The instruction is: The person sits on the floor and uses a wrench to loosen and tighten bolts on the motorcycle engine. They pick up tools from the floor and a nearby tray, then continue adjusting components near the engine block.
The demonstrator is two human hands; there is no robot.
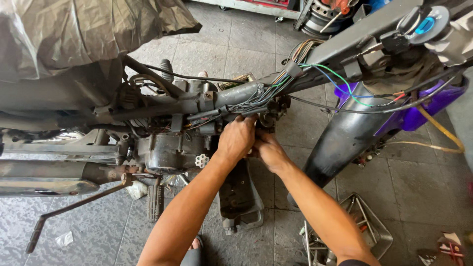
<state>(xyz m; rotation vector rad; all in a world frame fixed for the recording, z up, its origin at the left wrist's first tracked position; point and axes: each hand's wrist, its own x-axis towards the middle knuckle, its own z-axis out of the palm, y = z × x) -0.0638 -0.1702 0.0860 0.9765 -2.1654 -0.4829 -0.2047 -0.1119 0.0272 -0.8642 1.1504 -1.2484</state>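
1. A stripped motorbike stands on a grey tiled floor [246, 49], its dark frame tube [197, 104] running across the middle with a wiring bundle [276, 86] of coloured leads strung along it.
2. The person's left hand [236, 140] reaches up under the frame tube, back of the hand toward the camera, fingers curled in against the small engine part [270, 118] tucked just below the wires. Whether they are gripping it or only pressing on it I cannot tell; the fingertips are hidden.
3. The right hand [270, 151] sits just beside the left, touching it, its fingers bent inward at the same spot. Their grasp is hidden too.
4. That part lies in the middle of the bike, between the grimy engine case [170, 150] on the left and the black front fender [345, 138] on the right.
5. A purple body panel [419, 111] shows behind the fender, near the right edge.
6. A kick lever [74, 207] slants down over the floor at the lower left.
7. A wire basket [372, 226] with tools rests on the floor at the lower right, beside the right forearm.
8. A crumpled grey cover [74, 34] is draped over the upper left corner.
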